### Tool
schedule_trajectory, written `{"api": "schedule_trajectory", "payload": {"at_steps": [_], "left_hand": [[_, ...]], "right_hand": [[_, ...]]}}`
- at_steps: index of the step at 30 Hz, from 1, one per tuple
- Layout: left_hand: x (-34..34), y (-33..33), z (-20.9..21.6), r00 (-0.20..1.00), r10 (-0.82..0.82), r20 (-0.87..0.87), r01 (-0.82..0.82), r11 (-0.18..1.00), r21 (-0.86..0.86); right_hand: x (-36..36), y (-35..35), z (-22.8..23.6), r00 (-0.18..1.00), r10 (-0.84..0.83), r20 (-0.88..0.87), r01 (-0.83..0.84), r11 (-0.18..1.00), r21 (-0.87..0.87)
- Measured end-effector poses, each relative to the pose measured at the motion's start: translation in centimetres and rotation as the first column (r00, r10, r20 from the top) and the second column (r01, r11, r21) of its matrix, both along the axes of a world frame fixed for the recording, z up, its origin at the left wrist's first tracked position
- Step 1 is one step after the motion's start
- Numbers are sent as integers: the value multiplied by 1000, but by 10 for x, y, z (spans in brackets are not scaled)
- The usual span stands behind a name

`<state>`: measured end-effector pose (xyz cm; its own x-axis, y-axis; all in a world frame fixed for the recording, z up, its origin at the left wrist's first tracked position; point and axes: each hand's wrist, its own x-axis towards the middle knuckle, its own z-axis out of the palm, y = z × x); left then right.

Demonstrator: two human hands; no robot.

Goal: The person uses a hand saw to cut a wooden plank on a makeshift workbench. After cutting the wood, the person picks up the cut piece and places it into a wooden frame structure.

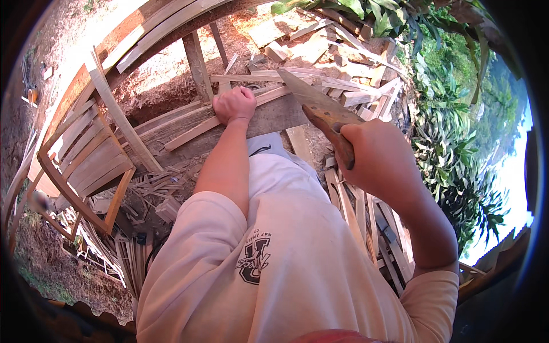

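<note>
My right hand (374, 151) is wrapped round the wooden handle of a handsaw (311, 98). The blade points up and to the left, its tip over the wood pile beyond the bench plank. To the left, my left hand (234, 106) is closed in a fist on a thin wooden strip (191, 134), pressing it against a long thick plank (274, 118). The strip slants across that plank, rising to the right behind the saw's tip. How far my left fingers reach round the strip is hidden. The blade appears apart from the strip.
A slatted wooden frame (94, 157) stands at the left. Long boards (154, 34) lie at the far left. Offcuts (320, 46) are heaped beyond the plank, and more strips (360, 211) lie at my right. Leafy plants (452, 154) edge the right side.
</note>
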<state>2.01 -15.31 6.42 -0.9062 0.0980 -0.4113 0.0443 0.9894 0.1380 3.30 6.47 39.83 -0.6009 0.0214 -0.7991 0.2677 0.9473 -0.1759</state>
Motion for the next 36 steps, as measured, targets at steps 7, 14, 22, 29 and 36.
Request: {"api": "schedule_trajectory", "payload": {"at_steps": [7,14,22,29,36], "left_hand": [[3,-1,-3,999,-2,-42,3,1000,19],[2,1,-2,1000,-7,-29,8,1000,22],[3,-2,-2,1000,8,-25,-8,1000,8],[3,-1,-3,999,-6,-36,5,1000,-26],[1,2,4,1000,-11,-16,11,1000,-15]], "right_hand": [[1,2,-97,993,48,109,-52,998,36],[21,100,-199,966,-114,230,37,948,315],[45,110,-102,961,-277,-23,277,945,172],[40,17,-27,969,-54,-242,39,997,-66],[51,19,-44,992,-78,-104,67,992,-104]]}}
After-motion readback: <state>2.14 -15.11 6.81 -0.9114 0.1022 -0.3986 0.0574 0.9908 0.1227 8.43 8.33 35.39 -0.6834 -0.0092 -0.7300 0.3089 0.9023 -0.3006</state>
